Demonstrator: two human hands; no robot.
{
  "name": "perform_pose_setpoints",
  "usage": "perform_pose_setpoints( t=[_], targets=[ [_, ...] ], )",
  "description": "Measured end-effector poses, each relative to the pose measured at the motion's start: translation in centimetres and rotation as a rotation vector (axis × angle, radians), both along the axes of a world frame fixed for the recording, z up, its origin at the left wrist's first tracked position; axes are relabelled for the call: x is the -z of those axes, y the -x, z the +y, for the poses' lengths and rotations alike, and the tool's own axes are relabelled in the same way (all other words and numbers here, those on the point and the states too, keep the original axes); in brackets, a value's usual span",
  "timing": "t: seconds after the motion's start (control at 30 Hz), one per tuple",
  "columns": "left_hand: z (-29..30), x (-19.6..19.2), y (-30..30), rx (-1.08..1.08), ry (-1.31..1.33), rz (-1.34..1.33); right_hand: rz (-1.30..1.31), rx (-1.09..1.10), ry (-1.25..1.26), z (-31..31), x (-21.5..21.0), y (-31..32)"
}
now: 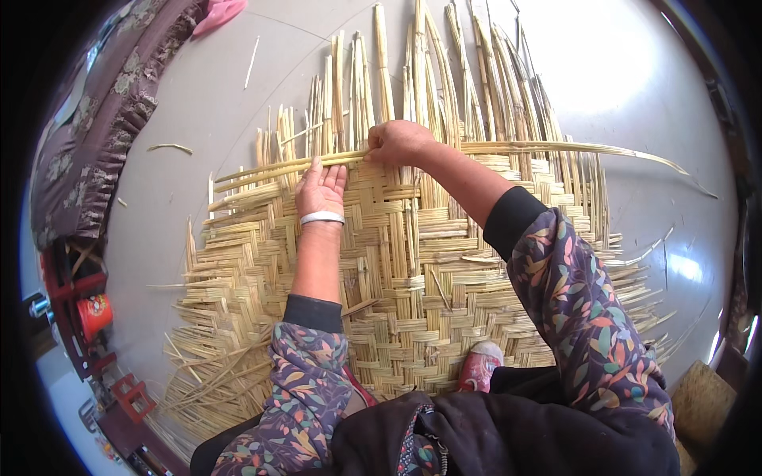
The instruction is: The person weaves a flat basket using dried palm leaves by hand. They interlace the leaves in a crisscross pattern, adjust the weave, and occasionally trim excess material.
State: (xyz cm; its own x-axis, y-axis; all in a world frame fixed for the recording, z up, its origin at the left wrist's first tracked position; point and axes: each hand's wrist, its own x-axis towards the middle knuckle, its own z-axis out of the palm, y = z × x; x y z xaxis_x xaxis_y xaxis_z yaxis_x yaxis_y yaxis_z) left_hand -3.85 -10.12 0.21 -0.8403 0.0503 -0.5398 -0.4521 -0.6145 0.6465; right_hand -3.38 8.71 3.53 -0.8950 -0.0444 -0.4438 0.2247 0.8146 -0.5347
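A large mat (373, 270) of woven split reeds, pale yellow, lies flat on the floor under both arms. Across its far part run long reed strips (270, 168), their right end bending out past the mat's edge. My right hand (401, 143) is closed around these strips near the mat's far middle, knuckles up. To its left, my left hand (322, 189) is turned palm up, a white band at its wrist. Its fingers are stretched out, with thumb and fingertips touching the strips' near side. Beyond both hands, unwoven reed ends (421, 71) stick out away from me.
A pink and white shoe (480, 366) rests on the mat's near edge. Loose reed pieces (170, 147) lie on the grey floor at left. Ruffled purple cloth (95, 159) hangs at the far left, above a red container (95, 316). Loose reeds stick out around the mat's sides.
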Motion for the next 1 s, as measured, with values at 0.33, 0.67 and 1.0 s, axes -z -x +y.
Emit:
perform_pose_setpoints(
  t=[0.33,0.67,1.0],
  targets=[
    [2.3,-0.3,-0.3,0.223,0.420,0.078,-0.118,-0.043,-0.061,-0.3,-1.1,0.8],
    [3.5,1.3,-0.7,0.078,0.515,0.193,-0.119,-0.014,-0.118,-0.8,-1.0,0.6],
    [1.7,1.2,0.1,0.196,0.297,0.095,-0.116,-0.049,-0.079,-0.4,-0.1,1.3]
  ],
)
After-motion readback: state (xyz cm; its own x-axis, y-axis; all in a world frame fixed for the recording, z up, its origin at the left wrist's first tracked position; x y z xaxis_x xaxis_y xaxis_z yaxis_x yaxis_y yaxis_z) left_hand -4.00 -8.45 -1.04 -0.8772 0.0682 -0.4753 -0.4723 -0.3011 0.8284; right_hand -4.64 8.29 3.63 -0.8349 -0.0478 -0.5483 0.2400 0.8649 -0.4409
